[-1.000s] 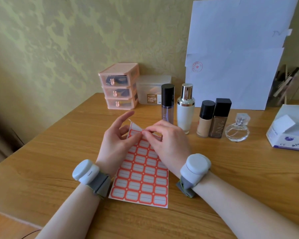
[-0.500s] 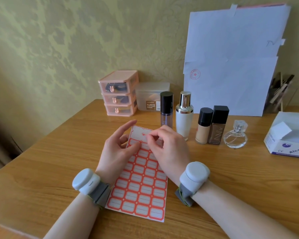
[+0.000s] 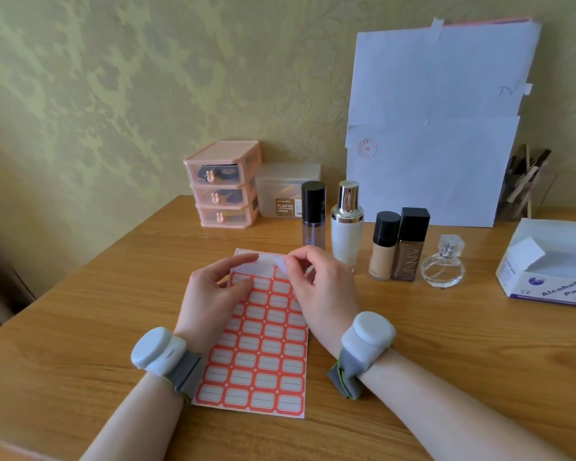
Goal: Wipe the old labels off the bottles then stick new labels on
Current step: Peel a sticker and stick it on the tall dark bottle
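A sheet of red-bordered white labels [image 3: 263, 354] lies flat on the wooden table in front of me. My left hand [image 3: 213, 291] holds the sheet's upper left corner between thumb and fingers. My right hand [image 3: 316, 284] pinches one label [image 3: 281, 264], partly peeled up from the sheet's top row. Behind the hands stand several bottles: a purple one with a black cap [image 3: 313, 214], a white one with a silver cap [image 3: 347, 227], a beige foundation bottle [image 3: 382, 251], a dark square bottle [image 3: 409, 247] and a clear round perfume bottle [image 3: 443, 266].
A pink three-drawer organiser [image 3: 225, 184] and a frosted plastic container [image 3: 281, 191] stand at the back by the wall. White papers [image 3: 439, 128] lean against the wall. An open box of alcohol pads [image 3: 552, 264] sits at the right edge.
The sheet's raised top corner has come down flat on the table. My right hand has started lifting one label off the top row. The camera has tilted up slightly.
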{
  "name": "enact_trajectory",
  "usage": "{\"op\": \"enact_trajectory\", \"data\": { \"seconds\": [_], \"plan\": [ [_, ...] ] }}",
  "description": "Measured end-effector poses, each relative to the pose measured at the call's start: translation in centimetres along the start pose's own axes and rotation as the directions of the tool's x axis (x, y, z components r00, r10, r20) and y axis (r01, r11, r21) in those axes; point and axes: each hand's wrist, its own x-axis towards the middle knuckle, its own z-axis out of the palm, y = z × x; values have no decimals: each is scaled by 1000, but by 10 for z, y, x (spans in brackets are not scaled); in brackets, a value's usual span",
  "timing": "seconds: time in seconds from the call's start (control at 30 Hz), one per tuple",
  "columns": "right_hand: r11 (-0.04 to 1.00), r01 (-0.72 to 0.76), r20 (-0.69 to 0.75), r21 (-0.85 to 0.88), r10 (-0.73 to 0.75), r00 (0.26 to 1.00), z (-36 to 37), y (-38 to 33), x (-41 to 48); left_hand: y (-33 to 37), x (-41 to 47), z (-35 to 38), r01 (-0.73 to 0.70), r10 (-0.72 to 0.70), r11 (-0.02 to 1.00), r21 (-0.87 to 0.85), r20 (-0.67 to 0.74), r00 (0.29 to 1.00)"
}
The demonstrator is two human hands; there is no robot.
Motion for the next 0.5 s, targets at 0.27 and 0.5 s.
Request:
{"op": "enact_trajectory", "data": {
  "seconds": [0.27,0.5],
  "plan": [
    [985,-126,100,122,115,988,0,4,-4,-9,22,-31,241,-239,956,168,-35,970],
    [985,-133,77,106,126,989,1,5,-6,-14,26,-28,226,-75,800,556,-280,957]
  ]
}}
